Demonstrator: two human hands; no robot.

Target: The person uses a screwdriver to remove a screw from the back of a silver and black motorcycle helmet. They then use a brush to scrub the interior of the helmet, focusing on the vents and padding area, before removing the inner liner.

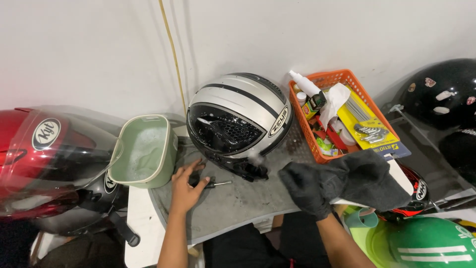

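A silver and black striped helmet [239,118] sits on a grey mat [233,203], its open front facing me with foam flecks inside. My left hand [187,184] rests flat on the mat beside the helmet's lower left, its fingers over a small dark tool [213,183] with a metal tip. Wrapped in a dark grey cloth [342,183], my right hand [307,186] is raised just right of the helmet's chin.
A pale green tub [145,151] of soapy water stands left of the helmet. An orange basket [342,111] with bottles, rags and tools sits at the right. A red helmet [44,159] lies at left, a black helmet [441,99] far right, a green helmet [426,243] bottom right.
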